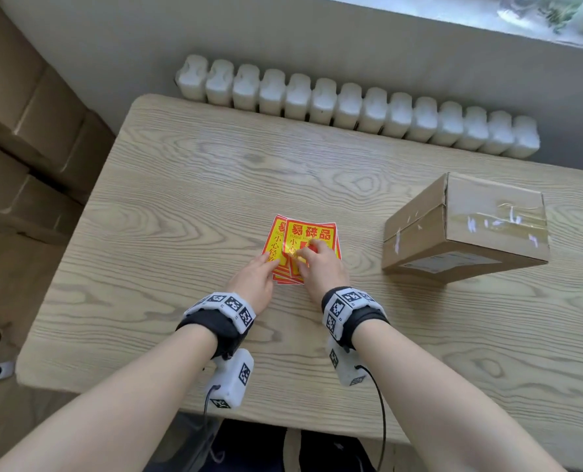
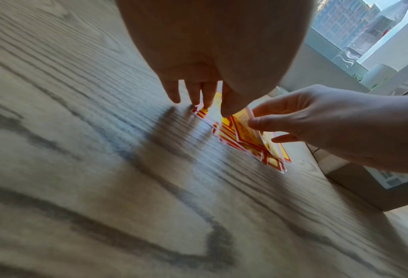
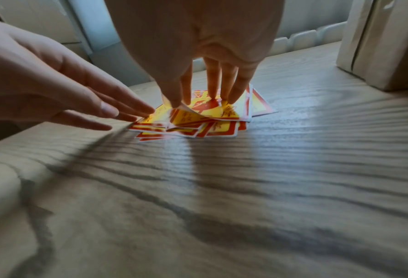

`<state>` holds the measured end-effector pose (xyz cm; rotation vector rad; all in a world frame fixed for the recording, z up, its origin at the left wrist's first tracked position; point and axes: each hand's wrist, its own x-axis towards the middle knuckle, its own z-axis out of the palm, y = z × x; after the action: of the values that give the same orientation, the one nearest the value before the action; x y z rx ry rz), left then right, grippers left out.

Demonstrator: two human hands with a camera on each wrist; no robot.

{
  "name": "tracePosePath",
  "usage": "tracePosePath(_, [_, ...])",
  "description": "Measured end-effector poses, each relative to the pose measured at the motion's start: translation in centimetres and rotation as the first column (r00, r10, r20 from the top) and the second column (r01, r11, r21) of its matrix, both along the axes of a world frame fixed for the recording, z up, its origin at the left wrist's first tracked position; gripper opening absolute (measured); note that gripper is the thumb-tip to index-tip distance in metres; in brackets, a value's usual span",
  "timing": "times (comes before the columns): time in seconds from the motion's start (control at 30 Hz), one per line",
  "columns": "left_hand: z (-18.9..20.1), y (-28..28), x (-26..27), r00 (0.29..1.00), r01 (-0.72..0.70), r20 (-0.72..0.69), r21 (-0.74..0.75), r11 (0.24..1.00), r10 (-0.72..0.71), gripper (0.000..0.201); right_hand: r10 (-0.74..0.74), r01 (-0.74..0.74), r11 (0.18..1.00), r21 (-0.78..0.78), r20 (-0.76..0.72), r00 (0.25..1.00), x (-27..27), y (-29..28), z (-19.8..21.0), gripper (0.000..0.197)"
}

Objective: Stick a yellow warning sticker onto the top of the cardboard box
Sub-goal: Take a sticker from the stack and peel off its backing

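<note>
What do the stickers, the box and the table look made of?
Stickers: glossy printed paper or film, judging by glare and a corner curling under the right hand.
Box: brown cardboard, matte, sealed with shiny clear tape.
Table: pale wood-grain top, smooth; solid wood or laminate cannot be told.

The left hand [image 2: 212,62] reaches down with straight fingers [image 2: 207,97], and their tips touch the far edge of the stickers [image 2: 245,139] (yellow with red borders) on the bench [image 2: 103,169]. The right hand [image 2: 329,124] pinches the top sticker's corner and lifts it. The box [image 2: 355,180] sits near.
</note>
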<state>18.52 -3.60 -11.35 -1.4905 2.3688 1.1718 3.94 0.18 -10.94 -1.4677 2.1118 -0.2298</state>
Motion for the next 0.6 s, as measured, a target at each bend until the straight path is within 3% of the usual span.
tracePosePath(0.3, [5.2, -2.0, -1.7, 0.995, -0.072, -0.07, -0.054, 0.996, 0.069, 0.056, -0.125, 0.137, 0.988, -0.065, 0.163, 0.979, -2.3, -0.7, 5.4, 0.026])
tracePosePath(0.43, [8.6, -2.7, -3.5, 0.993, -0.054, -0.114, -0.148, 0.988, 0.037, 0.049, -0.116, 0.151, 0.976, -0.159, 0.21, 0.971, -3.6, -0.7, 8.8, 0.026])
tracePosePath(0.6, [12.4, -2.8, -5.5, 0.982, -0.087, -0.178, -0.151, 0.985, 0.059, 0.032, -0.118, 0.166, 0.966, -0.198, 0.234, 0.965, -5.1, -0.1, 12.5, 0.025])
